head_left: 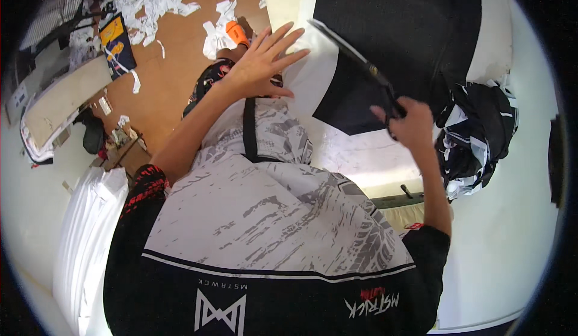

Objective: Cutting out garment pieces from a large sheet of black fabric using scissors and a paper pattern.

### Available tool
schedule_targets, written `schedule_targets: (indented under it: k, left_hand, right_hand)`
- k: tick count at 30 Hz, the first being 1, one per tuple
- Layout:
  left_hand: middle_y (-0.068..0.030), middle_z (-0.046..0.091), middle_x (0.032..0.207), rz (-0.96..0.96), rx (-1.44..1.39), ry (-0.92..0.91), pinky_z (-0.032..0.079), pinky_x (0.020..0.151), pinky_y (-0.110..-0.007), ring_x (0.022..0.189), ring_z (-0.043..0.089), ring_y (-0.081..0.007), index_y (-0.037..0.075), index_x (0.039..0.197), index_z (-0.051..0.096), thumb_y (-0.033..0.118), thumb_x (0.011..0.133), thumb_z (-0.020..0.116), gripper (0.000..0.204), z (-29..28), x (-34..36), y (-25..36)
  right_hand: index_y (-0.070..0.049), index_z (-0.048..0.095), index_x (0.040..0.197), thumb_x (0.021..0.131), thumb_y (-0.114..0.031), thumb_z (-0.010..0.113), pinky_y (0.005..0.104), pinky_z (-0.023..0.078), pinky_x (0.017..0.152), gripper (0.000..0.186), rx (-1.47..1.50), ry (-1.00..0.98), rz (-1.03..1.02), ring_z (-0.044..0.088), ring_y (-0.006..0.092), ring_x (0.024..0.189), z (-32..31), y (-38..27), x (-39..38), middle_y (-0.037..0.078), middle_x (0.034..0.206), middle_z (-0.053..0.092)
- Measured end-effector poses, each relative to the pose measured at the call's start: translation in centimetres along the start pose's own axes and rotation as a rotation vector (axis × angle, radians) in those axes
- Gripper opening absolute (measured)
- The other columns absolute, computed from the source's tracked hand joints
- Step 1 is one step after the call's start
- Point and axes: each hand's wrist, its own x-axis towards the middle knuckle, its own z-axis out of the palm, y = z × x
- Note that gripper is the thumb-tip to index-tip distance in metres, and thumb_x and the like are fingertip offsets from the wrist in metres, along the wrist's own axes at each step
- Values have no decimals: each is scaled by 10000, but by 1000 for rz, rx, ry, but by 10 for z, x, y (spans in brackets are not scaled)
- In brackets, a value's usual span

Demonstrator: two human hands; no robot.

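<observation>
Nearest is the person's black, white and grey shirt [271, 221], its pale middle patterned with tyre-tread marks, with a black strap [250, 131] lying over its far part. To the lower left stands a bright stack of white sheets [90, 246]. Beyond the shirt, the right hand [411, 122] is closed around the dark handles of a pair of scissors [364, 65], whose long blades slant away toward the far left; whether the blades are fully together I cannot tell. The left hand [265, 62] is empty, fingers spread apart, palm down, well apart from the scissors; its fingertips reach over a white strip [319, 65], and whether they touch it I cannot tell. Under the scissors, a large black cloth [409, 29] lies on the pale bench [361, 161], with a pointed near corner and the white strip along its left side. The scissors' tip lies over this strip, just beside the cloth's edge. To the right of the cloth sits a crumpled black-and-white bundle [481, 131]. Past the left hand is an orange object [236, 33], and farther off, white scraps [150, 2] litter the brown floor [144, 101], near a dark blue and yellow printed piece [117, 44].
</observation>
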Motion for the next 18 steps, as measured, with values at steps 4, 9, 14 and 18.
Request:
schedule_targets:
  k: [4, 9, 14, 18]
  left_hand:
    - [-104, 443, 1653, -4, 37, 161, 288, 1255, -592, 1569, 355, -334, 171, 1485, 596, 487, 829, 860, 774, 10, 2, -2]
    - [-88, 531, 1581, 28, 93, 340, 320, 1228, -581, 1505, 444, -326, 162, 1411, 658, 372, 922, 794, 550, 17, 35, -28]
    - [-88, 492, 1632, 114, 189, 380, 281, 1238, -629, 1524, 409, -375, 254, 1455, 658, 382, 904, 816, 587, 7, 77, -50]
    - [-88, 480, 1644, 199, 168, 374, 255, 1244, -659, 1545, 382, -383, 266, 1428, 687, 442, 883, 831, 591, 9, 81, -51]
  right_hand:
    - [4, 542, 628, 803, -459, 933, 402, 383, 508, 631, 233, -111, 233, 493, 190, 499, 40, -15, -52, 110, 531, 474]
    - [-93, 615, 716, 943, -398, 840, 254, 342, 480, 442, 1018, -327, 594, 498, 54, 491, 102, -47, -101, -44, 574, 534]
    - [-94, 615, 735, 998, -404, 775, 250, 364, 484, 437, 1197, -228, 628, 510, 63, 494, 152, -74, -108, -34, 580, 521]
    - [-95, 615, 753, 1009, -387, 767, 254, 385, 493, 416, 1335, -156, 584, 532, 63, 513, 174, -87, -98, -41, 616, 538]
